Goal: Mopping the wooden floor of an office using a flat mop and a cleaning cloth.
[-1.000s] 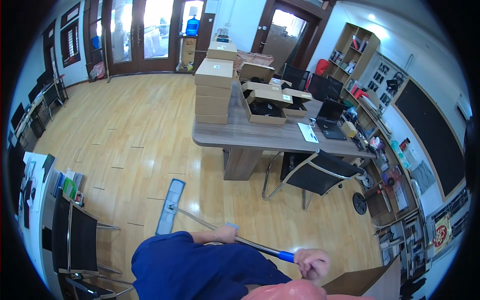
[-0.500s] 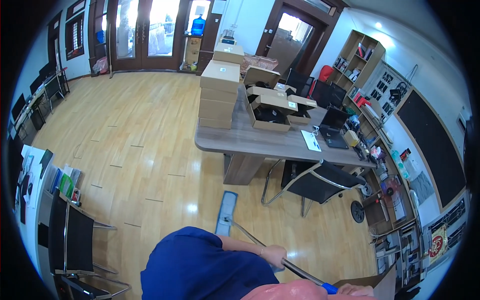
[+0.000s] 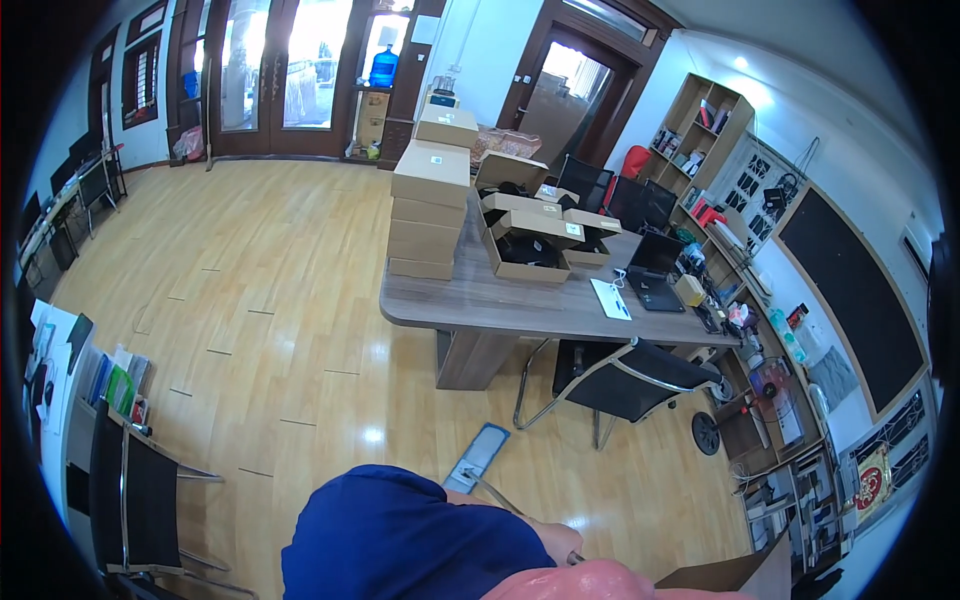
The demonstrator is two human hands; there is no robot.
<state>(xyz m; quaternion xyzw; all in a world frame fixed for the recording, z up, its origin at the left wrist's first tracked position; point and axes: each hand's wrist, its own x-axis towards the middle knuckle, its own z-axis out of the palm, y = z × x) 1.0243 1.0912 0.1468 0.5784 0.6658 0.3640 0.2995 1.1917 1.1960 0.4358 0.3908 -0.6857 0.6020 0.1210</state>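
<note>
A flat mop with a blue rectangular head (image 3: 478, 457) lies on the wooden floor, ahead of my blue-sleeved left arm. Its thin metal handle (image 3: 497, 494) slants down to the right from the head. My left hand (image 3: 560, 541) is closed around that handle, its lower part hidden by a blurred pink shape at the bottom edge. A short piece of the handle shows just past the hand; the upper end is hidden. My right hand does not show.
A grey-brown table (image 3: 540, 318) with stacked cardboard boxes (image 3: 430, 172) stands ahead. A black chair (image 3: 640, 382) is tucked at its near side; another chair (image 3: 150, 490) stands at the left. An open cardboard box (image 3: 715, 572) is at lower right. Cluttered shelves (image 3: 790, 400) line the right wall.
The mop head has swung rightward and nearer to me, turning to a slant. My left hand has dropped lower with the handle. My right hand, seen at the handle's top before, has left the view.
</note>
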